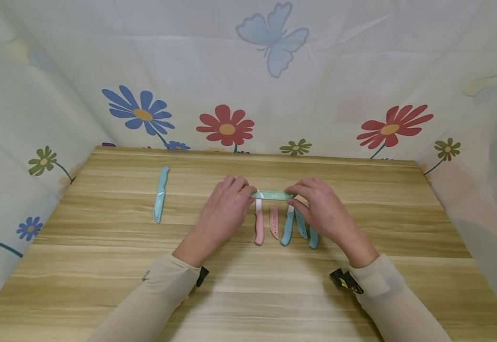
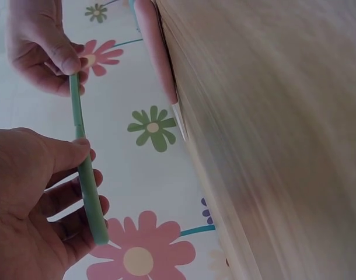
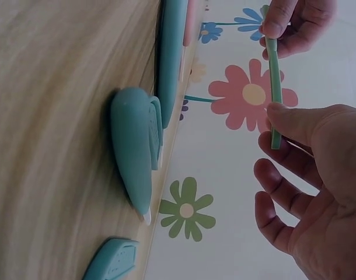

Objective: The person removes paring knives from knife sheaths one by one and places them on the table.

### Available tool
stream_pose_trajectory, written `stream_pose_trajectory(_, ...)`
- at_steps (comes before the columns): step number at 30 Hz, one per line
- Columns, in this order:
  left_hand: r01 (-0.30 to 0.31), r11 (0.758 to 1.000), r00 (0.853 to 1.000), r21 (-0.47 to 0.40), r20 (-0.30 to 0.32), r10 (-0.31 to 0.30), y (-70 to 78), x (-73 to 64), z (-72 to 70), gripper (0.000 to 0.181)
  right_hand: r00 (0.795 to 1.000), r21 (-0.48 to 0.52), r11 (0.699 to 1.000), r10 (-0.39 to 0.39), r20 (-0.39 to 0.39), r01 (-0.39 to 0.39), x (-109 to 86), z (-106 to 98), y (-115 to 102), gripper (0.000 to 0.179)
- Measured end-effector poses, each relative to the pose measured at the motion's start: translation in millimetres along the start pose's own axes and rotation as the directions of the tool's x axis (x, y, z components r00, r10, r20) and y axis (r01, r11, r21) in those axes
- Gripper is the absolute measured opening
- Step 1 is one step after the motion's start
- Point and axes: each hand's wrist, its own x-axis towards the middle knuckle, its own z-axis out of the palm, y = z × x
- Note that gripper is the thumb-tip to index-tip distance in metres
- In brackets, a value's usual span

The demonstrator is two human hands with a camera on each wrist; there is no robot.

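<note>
A green paring knife (image 1: pixel 272 195) in its green sheath is held level above the table between both hands. My left hand (image 1: pixel 227 204) grips the handle end, thumb on one side and fingers curled behind, as the left wrist view shows. At the other end, my right hand (image 1: pixel 323 206) pinches the sheath (image 3: pixel 275 87) between thumb and fingertips, its other fingers spread loosely. Below lie a pink-handled knife (image 1: pixel 259 228) with a white blade, a pink sheath (image 1: pixel 274 222), a blue-handled knife (image 1: pixel 287 229) and a blue sheath (image 1: pixel 301 223). Another blue handle (image 1: pixel 314 238) is partly hidden by my right hand.
A blue sheathed knife (image 1: pixel 160 195) lies apart on the left of the wood-grain table (image 1: pixel 103 266). Behind the table's far edge and along its sides hangs a pale curtain (image 1: pixel 180 57) printed with flowers and a butterfly.
</note>
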Motion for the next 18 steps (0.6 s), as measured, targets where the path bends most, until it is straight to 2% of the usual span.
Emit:
stream_pose_trajectory(6, -0.001, 1.0, 1.0, 0.001, -0.005, 0.001, 1.5, -0.1, -0.2, 0.024, 0.999, 0.013, 1.0, 0.028, 0.019, -0.028, -0.1, 0.0, -1.8, 0.025)
stream_pose_trajectory(11, -0.006, 1.0, 1.0, 0.002, -0.01, 0.006, 2.0, -0.2, 0.2, 0.023, 0.999, 0.02, 0.999, 0.046, 0.028, -0.046, -0.6, -1.1, -3.2, 0.036)
stream_pose_trajectory(18, -0.013, 1.0, 1.0, 0.006, -0.007, 0.013, 3.2, -0.6, 1.6, 0.022, 0.999, 0.011, 1.0, 0.029, 0.02, -0.029, -1.4, -1.4, -5.0, 0.046)
